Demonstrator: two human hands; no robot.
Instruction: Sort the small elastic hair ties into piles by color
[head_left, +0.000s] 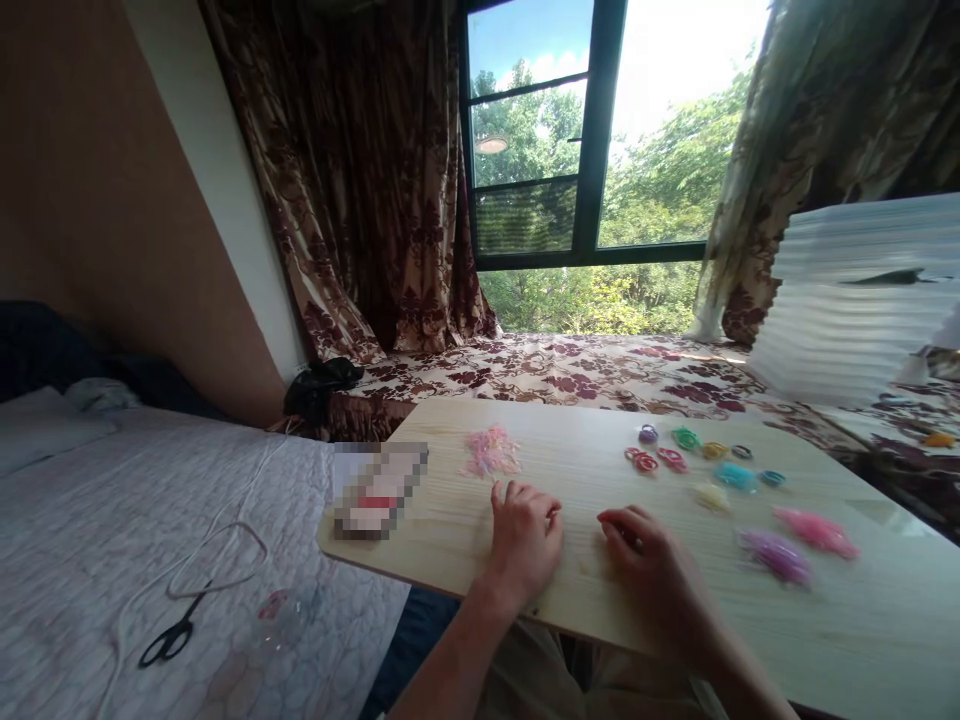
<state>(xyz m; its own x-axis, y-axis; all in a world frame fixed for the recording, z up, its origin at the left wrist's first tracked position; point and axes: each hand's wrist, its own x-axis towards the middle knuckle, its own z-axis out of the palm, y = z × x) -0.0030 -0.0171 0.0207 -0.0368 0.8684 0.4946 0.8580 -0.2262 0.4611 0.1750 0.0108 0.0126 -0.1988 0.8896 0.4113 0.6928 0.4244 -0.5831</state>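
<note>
My left hand (526, 528) rests over the light wooden table (570, 455) with its fingers curled. Just beyond it lies a loose pile of small pink and pastel bits (491, 451), too fine to name. My right hand (643, 548) is a short way to the right, thumb and fingers pressed together. Whatever either hand pinches, if anything, is hidden or too small to make out. The two hands are apart. Past my right hand lie red rings (641, 460), a pale yellow bundle (712, 498), a turquoise bundle (736, 476) and a purple bundle (776, 557).
More coloured rings, including a green one (686, 438), and a pink bundle (816, 532) are on the table's right side. A blurred-out flat item (382, 490) lies at its left edge. On the bed (195, 470) are black scissors (169, 640) and a white cable (180, 565).
</note>
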